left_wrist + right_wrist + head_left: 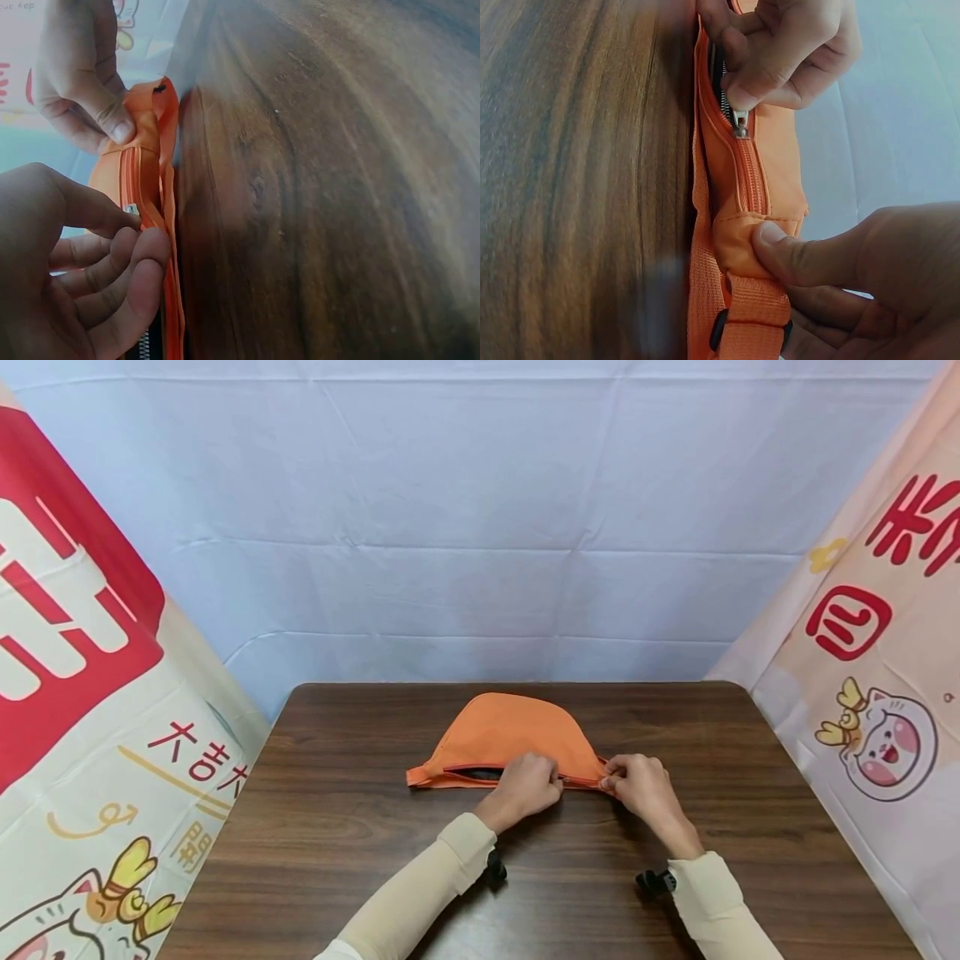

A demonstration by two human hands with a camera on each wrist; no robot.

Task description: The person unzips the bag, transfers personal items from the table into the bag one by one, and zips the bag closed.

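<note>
An orange waist bag lies on the dark wooden table, its curved side away from me and its zipper side near me. Left of my left hand the zipper gapes, showing a dark inside. That hand pinches the metal zipper pull between thumb and finger; right of the slider the teeth are closed. My right hand grips the bag's right end, thumb on the fabric just past the zipper's end. Below that thumb, in the right wrist view, an orange strap runs through a black buckle.
The brown wooden table extends around the bag. A pale blue cloth backdrop hangs behind it. Printed cloths flank the table, a red and white one at left and a pink one at right.
</note>
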